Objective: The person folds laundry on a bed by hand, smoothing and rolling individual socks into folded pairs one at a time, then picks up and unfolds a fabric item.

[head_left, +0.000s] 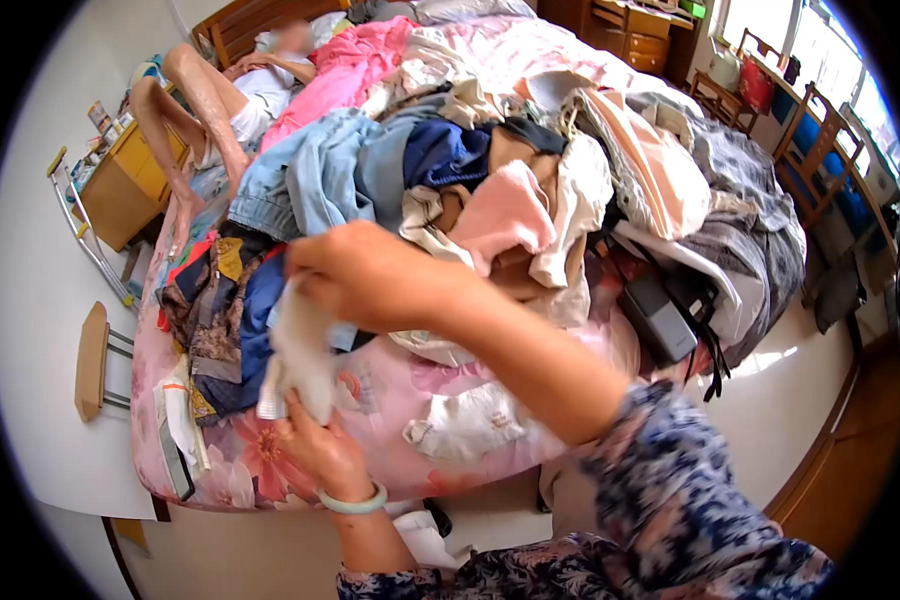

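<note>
A white sock, blurred by motion, is stretched between my two hands above the front left part of the bed. My right hand pinches its upper end, with the arm reaching across from the right. Lower down, my left hand, with a pale bangle at the wrist, grips the sock near its ribbed cuff. On the flowered sheet to the right lies another small white piece that looks like folded socks. Dark and patterned clothes lie folded beyond my hands on the left.
A large heap of clothes covers the middle of the bed. A grey box-shaped device with black straps sits at the right. A person lies at the far left. A crutch leans beside a wooden cabinet; chairs stand right.
</note>
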`<control>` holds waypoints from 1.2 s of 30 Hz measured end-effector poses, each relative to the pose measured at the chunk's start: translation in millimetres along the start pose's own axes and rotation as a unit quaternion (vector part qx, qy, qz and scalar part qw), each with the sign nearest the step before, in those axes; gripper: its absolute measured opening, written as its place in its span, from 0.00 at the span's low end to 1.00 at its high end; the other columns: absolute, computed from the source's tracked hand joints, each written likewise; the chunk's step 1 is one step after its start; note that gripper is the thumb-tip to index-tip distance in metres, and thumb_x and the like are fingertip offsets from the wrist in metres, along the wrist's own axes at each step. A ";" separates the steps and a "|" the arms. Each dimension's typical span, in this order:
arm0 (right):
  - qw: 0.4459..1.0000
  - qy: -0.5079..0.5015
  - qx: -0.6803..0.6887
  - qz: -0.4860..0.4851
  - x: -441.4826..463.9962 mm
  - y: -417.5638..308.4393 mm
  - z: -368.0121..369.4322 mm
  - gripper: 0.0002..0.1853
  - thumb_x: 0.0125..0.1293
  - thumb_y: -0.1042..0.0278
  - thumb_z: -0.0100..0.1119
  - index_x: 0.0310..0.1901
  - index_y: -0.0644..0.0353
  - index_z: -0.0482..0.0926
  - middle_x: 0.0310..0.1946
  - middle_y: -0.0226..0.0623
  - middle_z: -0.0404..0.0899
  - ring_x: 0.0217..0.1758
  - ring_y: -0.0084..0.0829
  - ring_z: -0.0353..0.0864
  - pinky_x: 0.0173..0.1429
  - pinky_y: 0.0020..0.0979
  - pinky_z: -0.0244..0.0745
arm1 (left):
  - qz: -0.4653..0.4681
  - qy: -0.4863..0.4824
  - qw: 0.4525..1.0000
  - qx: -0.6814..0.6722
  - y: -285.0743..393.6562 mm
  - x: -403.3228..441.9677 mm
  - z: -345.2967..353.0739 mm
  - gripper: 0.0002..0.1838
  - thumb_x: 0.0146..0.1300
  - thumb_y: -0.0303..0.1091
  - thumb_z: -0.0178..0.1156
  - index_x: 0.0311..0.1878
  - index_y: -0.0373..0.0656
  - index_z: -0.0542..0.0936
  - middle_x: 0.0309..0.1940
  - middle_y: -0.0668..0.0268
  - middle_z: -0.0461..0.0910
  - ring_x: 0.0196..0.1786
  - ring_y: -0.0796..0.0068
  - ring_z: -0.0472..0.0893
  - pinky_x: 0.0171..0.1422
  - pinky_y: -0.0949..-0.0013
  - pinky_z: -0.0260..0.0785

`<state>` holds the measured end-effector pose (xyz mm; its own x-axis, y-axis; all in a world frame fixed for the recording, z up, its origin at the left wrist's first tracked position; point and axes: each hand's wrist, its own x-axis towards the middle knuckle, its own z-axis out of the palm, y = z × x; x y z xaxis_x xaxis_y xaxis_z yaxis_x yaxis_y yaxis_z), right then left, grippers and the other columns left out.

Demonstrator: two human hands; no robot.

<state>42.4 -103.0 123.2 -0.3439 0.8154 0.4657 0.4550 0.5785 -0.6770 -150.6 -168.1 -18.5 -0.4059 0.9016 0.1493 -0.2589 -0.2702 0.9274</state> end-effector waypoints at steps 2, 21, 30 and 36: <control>0.996 0.084 0.030 0.004 -6.8 -17.3 20.9 0.09 0.58 0.67 0.57 0.35 0.64 0.79 0.29 0.53 0.80 0.36 0.53 0.80 0.41 0.46 0.74 | 0.081 0.004 0.982 0.169 2.9 5.0 -13.9 0.14 0.70 0.34 0.53 0.55 0.38 0.73 0.44 0.64 0.78 0.38 0.77 0.76 0.39 0.76 0.67; 0.876 0.341 0.026 0.341 -246.4 20.5 1.9 0.11 0.64 0.77 0.55 0.47 0.61 0.77 0.28 0.28 0.75 0.28 0.18 0.71 0.33 0.21 0.68 | -0.073 -0.366 0.859 0.350 27.7 -81.8 9.3 0.10 0.64 0.25 0.60 0.46 0.34 0.74 0.30 0.64 0.81 0.30 0.82 0.77 0.33 0.76 0.70; 0.899 0.246 -0.099 0.349 -248.4 14.2 -3.0 0.10 0.61 0.70 0.59 0.43 0.61 0.78 0.31 0.44 0.82 0.31 0.38 0.81 0.37 0.34 0.74 | 0.116 -0.265 0.832 0.473 55.2 -89.5 26.8 0.30 0.53 0.28 0.67 0.60 0.33 0.69 0.47 0.53 0.76 0.49 0.58 0.77 0.53 0.61 0.71; 0.903 0.221 -0.112 0.352 -245.4 11.7 -2.6 0.09 0.61 0.68 0.60 0.40 0.63 0.79 0.31 0.47 0.82 0.30 0.41 0.81 0.38 0.35 0.74 | 0.319 -0.526 0.713 0.338 26.0 -108.9 63.0 0.26 0.53 0.34 0.69 0.55 0.34 0.76 0.55 0.53 0.75 0.61 0.53 0.73 0.66 0.55 0.63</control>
<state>134.3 -296.3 2.4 0.4333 0.8831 0.1798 0.6041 -0.1365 -0.7851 -58.0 -252.0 10.9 0.7208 0.5183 0.4602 0.3090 -0.8346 0.4560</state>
